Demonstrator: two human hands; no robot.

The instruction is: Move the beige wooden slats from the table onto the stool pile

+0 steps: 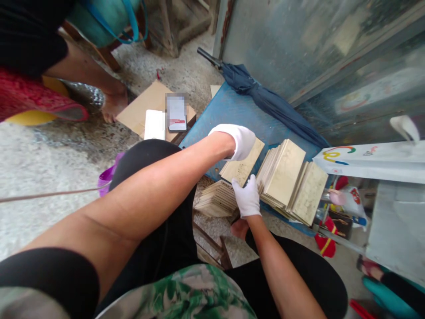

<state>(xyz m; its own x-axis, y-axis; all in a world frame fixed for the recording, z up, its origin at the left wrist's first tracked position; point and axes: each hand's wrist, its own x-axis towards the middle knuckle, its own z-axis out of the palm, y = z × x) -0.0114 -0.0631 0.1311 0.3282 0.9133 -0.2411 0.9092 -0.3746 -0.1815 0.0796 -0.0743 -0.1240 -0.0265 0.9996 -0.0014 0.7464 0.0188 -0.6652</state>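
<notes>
My left hand point(239, 141), in a white glove, reaches over the far end of a low stack of thin cream rectangular boards point(245, 166). Its fingers are hidden behind the wrist and glove, so its grip does not show. At the near edge of that stack is my right hand point(247, 198), also gloved, with thumb and forefinger apart. Just left of it, below the table's edge, several more boards stand in a bundle point(217, 199). To the right, a leaning row of boards point(287, 170) rests on the blue table point(215, 116).
A folded dark umbrella point(275, 103) lies along the table's back, by a metal panel point(299, 40). On a cardboard box point(139, 108) lie a phone point(177, 116) and a white box point(154, 125). Another person's leg point(79, 64) is at the left. Bags point(353, 199) crowd the right.
</notes>
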